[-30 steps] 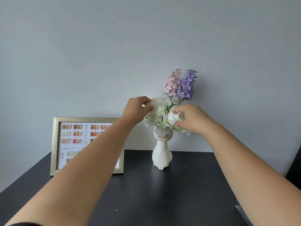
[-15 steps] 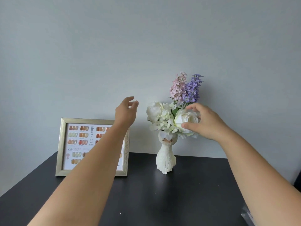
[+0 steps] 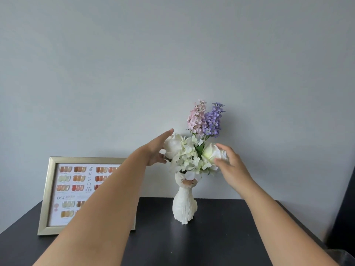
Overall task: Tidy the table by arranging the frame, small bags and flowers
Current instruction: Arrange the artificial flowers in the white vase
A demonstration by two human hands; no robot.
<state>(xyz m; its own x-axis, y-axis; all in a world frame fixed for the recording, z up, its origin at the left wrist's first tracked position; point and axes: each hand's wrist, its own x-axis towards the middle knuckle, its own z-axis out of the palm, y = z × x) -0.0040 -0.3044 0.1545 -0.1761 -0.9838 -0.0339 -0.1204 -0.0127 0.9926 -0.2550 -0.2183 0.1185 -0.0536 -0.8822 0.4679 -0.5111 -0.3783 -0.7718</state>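
Observation:
A white cat-shaped vase point(image 3: 184, 204) stands on the black table point(image 3: 221, 237) near the wall. It holds a bunch of flowers point(image 3: 189, 156): white roses and hydrangea low down, pink and purple spikes above. My left hand point(image 3: 156, 148) cups the left white rose with fingers spread. My right hand point(image 3: 229, 164) touches the right white rose, thumb and fingers apart around it. A gold picture frame point(image 3: 48, 192) with a nail colour chart leans against the wall at the left, partly hidden by my left forearm. No small bags are in view.
A grey wall point(image 3: 172, 64) rises directly behind the table. A dark object point(image 3: 347, 204) stands past the table's right edge, and a translucent corner point(image 3: 345, 257) shows at the bottom right.
My left hand has moved right from open air onto the left white rose. My right hand has loosened its hold on the right rose. The view has shifted slightly.

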